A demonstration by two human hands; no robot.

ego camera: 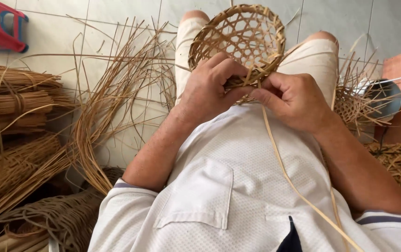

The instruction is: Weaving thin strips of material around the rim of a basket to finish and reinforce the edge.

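Observation:
A small round openwork basket (242, 35) of woven cane strips rests tilted on my lap, its hollow facing me. My left hand (210, 88) grips the near rim of the basket, fingers curled over it. My right hand (294, 100) pinches a long thin cane strip (287, 175) at the rim, right beside my left thumb. The strip trails down across my white shirt toward the lower right.
Bundles of cane (14, 93) and loose strips (116, 84) lie on the tiled floor at left. A woven piece (56, 217) sits at lower left. A red plastic stool (0, 23) stands top left. More half-woven cane work (364, 100) lies at right.

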